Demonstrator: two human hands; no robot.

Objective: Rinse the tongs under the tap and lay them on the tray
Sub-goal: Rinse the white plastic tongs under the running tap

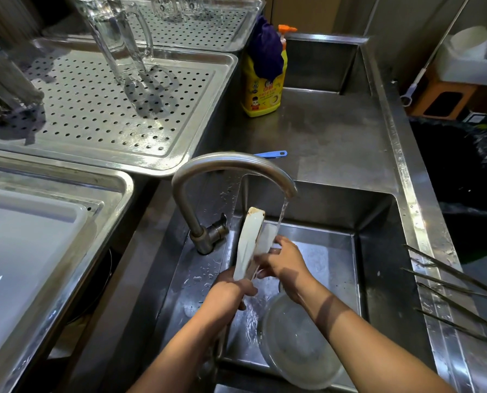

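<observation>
A pair of wide white plastic tongs (249, 242) stands upright in the steel sink (378, 251), its brown-stained tip beside the water stream (282, 217) falling from the curved tap (228, 163). My left hand (231, 290) grips the tongs' lower end. My right hand (285, 262) wraps its fingers over the right-hand blade, just below the stream. The perforated steel tray (95, 114) lies to the upper left of the sink.
Glass mugs (117, 38) stand on the perforated tray. A clear bowl (296, 344) sits in the sink under my right arm. Thin metal tongs (449, 279) rest on the sink's right rim. A yellow soap bottle (262, 89) and a blue tool (270, 154) are behind the tap. A white tray (24, 251) lies at left.
</observation>
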